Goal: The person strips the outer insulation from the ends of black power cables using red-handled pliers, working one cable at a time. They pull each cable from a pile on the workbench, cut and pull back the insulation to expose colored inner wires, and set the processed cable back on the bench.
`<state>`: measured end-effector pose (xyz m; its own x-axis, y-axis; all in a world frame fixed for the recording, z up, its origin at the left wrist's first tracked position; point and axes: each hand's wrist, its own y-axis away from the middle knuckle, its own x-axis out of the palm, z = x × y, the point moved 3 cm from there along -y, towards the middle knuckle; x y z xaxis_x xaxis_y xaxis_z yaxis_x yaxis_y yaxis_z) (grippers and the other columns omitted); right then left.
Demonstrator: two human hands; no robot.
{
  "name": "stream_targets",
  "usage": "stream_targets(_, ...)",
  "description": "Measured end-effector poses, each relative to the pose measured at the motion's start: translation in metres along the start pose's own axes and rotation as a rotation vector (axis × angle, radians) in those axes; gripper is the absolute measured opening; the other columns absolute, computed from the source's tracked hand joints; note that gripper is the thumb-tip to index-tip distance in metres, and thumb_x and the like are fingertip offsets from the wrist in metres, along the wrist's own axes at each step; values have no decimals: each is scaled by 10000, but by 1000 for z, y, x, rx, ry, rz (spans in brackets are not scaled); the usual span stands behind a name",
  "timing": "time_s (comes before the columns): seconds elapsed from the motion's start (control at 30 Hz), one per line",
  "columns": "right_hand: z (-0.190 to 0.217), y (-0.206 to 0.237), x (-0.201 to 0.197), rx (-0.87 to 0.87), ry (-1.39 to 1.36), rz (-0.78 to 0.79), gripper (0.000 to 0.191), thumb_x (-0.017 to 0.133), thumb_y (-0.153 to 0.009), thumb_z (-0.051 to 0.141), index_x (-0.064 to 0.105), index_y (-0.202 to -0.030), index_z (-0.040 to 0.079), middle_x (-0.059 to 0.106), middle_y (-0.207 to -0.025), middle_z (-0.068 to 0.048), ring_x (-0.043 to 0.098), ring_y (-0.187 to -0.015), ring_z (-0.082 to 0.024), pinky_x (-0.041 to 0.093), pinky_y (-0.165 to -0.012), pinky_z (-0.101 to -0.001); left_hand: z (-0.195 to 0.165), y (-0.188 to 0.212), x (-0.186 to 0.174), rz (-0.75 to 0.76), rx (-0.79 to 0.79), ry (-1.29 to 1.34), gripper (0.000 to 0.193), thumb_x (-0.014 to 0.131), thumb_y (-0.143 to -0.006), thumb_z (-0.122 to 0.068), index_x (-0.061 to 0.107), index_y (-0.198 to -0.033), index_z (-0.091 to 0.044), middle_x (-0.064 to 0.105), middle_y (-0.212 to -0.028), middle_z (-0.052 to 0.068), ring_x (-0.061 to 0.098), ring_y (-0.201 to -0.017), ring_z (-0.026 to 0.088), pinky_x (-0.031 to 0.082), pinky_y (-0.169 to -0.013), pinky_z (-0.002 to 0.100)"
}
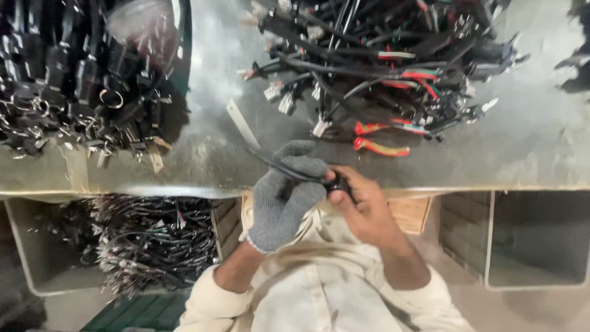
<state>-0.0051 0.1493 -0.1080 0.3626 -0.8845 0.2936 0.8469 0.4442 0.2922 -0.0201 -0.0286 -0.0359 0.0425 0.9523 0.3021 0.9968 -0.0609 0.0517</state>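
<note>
Gloved left hand (284, 197) and bare right hand (362, 206) both closed on one black cable (279, 165) (near bench edge (153, 189)).

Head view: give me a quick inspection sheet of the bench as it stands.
Surface: grey metal bench, scuffed.
Job's things: black cable with a black plug, held by both hands.
Clutter: red-handled pliers; pale strip.
Grippers: left hand in a grey glove grips the cable; bare right hand pinches the plug.
Cables: tangled pile at rear right; black bundle at rear left.
Surroundings: bin of wires below left; empty bin below right.
</note>
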Motion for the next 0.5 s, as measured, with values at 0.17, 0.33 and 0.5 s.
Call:
stream_targets(0.17,9,6,-22,-240,41,105,424,582,-1071,136,383,-1426,15,523,-1317,-90,498,-1207,-134,392,-1078,-292,-1,8,3,11,252,-219,306,722,-941,-32,631,-1232,-59,596,-1323,125,619,-1185,253,544,-994,341)
stream_targets(0.33,38,-3,-11,-583,582,43,410,559,-960,-72,477,-1354,4,625,-1203,-162,598,-1099,-262,479,-1040,-354,4,15,-7,-137,-30,-59,607,886,-831,-161,555,-1335,-92,718,-1103,67,715,-1007,173,591,-920,368)
stream_targets(0.5,40,0,-7,-647,639,4,587,493,-806,-187,475,-1364,-4,636,-1236,-193,620,-1063,-345,504,-978,-396,-8,8,-7,-80,-131,-539,639,907,-763,-259,626,-1312,-89,785,-992,-4,744,-901,73,602,-828,292)
